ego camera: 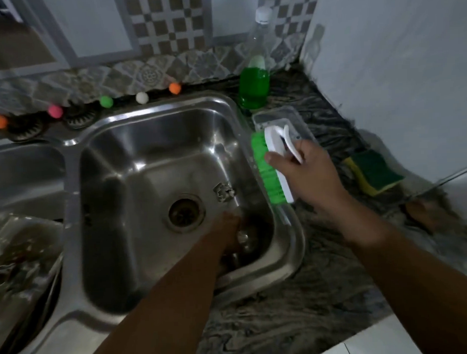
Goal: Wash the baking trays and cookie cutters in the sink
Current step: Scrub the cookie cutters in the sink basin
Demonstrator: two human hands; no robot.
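Brush in hand, we are about to scrub a small piece down in the sink.

A small metal item, probably a cookie cutter (242,238), lies in the near right corner of the sink (156,158), under our left hand (229,230); whether those fingers grip it we cannot tell. Our right hand (304,171) is curled round the white handle of the green-bristled scrub brush (269,164) above the sink's right rim. Next, we judge, the brush must come down onto the cutter, with soap from the green bottle (254,87). 1 stack of trays (19,255) waits in the left basin.
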